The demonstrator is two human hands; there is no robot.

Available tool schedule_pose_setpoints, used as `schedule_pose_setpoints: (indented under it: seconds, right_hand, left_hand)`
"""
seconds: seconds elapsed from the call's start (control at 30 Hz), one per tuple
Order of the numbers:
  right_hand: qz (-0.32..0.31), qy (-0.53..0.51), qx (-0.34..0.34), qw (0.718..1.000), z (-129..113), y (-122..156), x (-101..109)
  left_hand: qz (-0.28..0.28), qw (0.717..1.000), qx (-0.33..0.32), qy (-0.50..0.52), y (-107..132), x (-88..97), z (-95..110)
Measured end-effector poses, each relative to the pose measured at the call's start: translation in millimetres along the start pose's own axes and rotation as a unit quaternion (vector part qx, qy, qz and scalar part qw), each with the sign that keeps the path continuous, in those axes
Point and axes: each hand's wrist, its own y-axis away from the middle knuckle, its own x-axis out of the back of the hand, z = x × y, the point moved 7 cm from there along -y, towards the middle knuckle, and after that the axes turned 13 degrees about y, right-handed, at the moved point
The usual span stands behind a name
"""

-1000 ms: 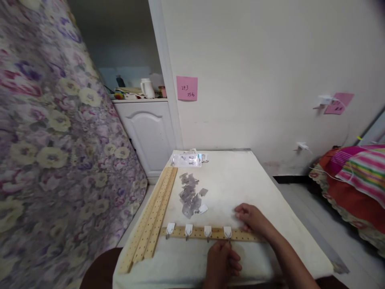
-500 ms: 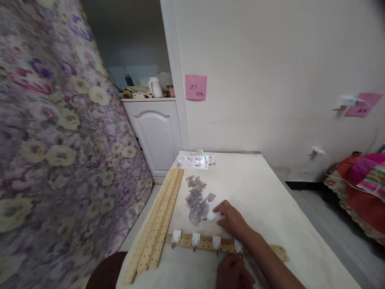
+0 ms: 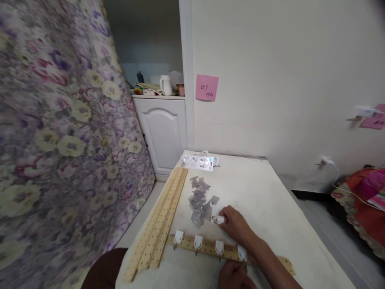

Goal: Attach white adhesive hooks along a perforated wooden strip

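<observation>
Pinching a hook [image 3: 220, 219] (white-backed metal)

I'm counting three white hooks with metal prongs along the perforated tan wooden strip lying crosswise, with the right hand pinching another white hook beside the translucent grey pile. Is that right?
The count is off: the head view shows four white hooks with metal prongs along the perforated tan wooden strip, not three. The right hand is indeed pinching another white hook beside the translucent grey pile.
</observation>
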Motion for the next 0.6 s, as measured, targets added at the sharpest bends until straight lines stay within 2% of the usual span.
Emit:
schedule_pose_setpoints:
  seconds: [0.13,0.37,0.47,0.6]
  right_hand:
    - [0.006,0.033,-0.038,0.999,13,17,17]
    - [0.043,0.139,-0.092,0.985,35,41,44]
    - [0.056,0.083,-0.12,0.988,48,47,53]
    - [0.062,-0.078,-0.13,0.987,56,59,56]
  left_hand:
    - [0.005,1.0,0.001,-0.001,-3,-1.8,-6]
    - [-0.002,1.0,-0.014,-0.016,4,-5.8,-2]
    - [-0.005,1.0,-0.019,-0.015,6,-8.2,-1]
    - [0.01,0.996,-0.038,-0.075,11,-4.7,1]
